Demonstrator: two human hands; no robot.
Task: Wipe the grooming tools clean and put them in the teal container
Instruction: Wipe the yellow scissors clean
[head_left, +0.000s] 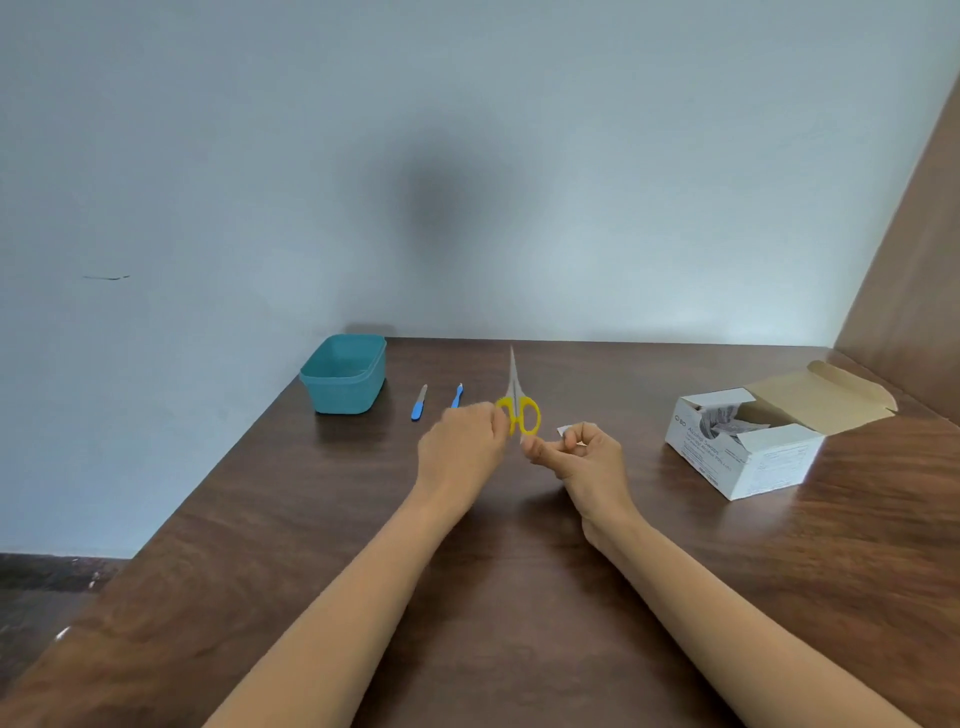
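Observation:
My left hand (465, 441) grips yellow-handled scissors (517, 402) by a handle ring, blades closed and pointing up and away above the table. Just to its right, my right hand (582, 457) has its fingers curled round a small white wipe (566, 430), close to the scissor handles. The teal container (344, 375) stands open at the table's far left corner by the wall; nothing shows inside it. Two blue-handled tools lie on the table between the container and my hands: a nail file (418, 403) and a smaller tool (456, 396).
An open white box of alcohol swabs (753, 441) sits on the wooden table (493, 571) at the right, its flap folded back. A wooden panel (914, 270) rises at the far right. The table's left edge drops to the floor.

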